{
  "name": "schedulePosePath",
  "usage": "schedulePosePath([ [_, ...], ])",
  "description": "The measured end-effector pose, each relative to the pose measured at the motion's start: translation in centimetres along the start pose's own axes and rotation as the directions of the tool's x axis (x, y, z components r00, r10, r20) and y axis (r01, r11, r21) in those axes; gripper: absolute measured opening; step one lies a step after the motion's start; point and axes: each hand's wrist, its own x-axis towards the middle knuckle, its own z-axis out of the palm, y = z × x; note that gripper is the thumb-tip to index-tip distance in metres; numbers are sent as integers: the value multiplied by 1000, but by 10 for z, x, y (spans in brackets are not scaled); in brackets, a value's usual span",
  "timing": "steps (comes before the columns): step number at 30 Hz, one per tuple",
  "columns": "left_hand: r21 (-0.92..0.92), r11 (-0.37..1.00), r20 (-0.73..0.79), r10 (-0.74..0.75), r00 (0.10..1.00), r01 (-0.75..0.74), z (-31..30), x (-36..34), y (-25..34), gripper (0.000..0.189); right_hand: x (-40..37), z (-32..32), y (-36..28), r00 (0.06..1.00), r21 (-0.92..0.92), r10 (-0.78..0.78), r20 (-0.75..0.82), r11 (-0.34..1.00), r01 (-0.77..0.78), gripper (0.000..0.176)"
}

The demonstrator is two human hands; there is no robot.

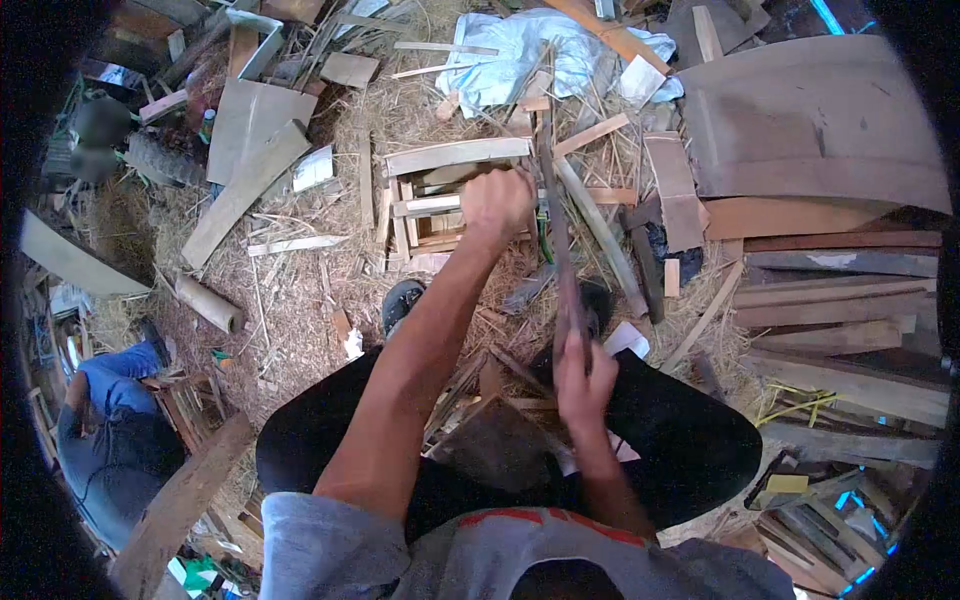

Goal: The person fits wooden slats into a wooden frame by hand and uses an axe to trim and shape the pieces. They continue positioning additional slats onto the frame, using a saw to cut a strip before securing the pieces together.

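Observation:
My right hand [585,382] is closed round the near end of a long, narrow, dark handsaw [564,255], which points away from me. Its far end lies by the right side of a small wooden frame [402,225] on the ground between my feet. My left hand [498,205] is closed over a pale wooden strip [428,205] on that frame, near the strip's right end. A curved pale board [455,155] forms the far side of the frame. My fingers hide the strip's end, and the cutting edge is blurred.
Straw and wood scraps cover the ground. Stacked planks [830,305] and a large curved panel [810,120] lie to the right. A pale plastic sheet [510,50] is at the back. Another person [125,430] sits at the left, by a leaning board [185,505].

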Motion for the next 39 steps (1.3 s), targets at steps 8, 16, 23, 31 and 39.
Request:
schedulePosePath([
  [8,17,1000,19,-2,1000,2,-1,0,-2,50,-2,1,8,984,53,158,87,985,-163,39],
  [16,16,1000,-32,-1,999,1,-3,6,-1,47,-19,4,58,983,-121,168,-79,977,-177,42],
  [23,44,997,5,61,998,-62,-3,2,-6,52,88,27,61,990,-369,-87,-114,928,39,43],
  [31,-285,764,-455,423,784,-578,-15,-1,-32,15,189,34,97,754,-710,-649,102,483,512,33],
  [39,-437,720,-437,354,827,-539,-84,-12,-100,20,210,51,-16,961,60,-170,218,985,161,38],
])
